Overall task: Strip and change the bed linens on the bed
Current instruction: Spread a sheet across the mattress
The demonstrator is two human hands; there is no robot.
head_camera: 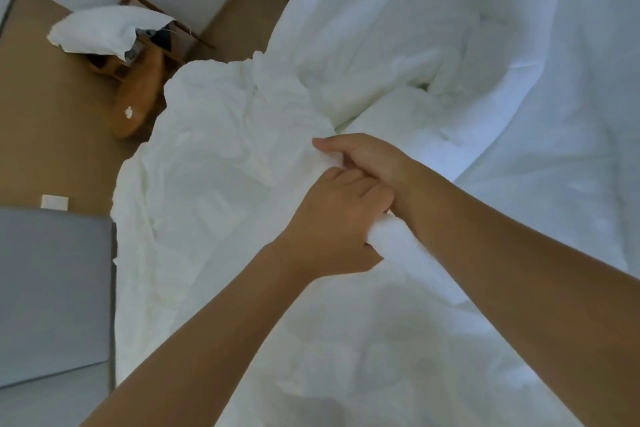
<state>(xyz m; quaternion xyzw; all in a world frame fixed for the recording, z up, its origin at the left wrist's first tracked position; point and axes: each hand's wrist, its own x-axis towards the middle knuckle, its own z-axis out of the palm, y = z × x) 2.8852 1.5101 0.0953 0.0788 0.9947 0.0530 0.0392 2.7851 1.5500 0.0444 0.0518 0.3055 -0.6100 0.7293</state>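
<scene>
Left hand (332,225), right hand (367,163) touching, gripping bunched duvet (242,149).

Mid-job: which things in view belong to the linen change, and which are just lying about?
Job: left hand and right hand, both gripping the white linen; white pillow.
Lying about: wooden chair under the pillow, grey furniture, small white card.

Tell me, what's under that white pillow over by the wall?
A wooden chair holds the white pillow. Something dark peeks out beside it; the pillow covers the rest of the seat.
</scene>
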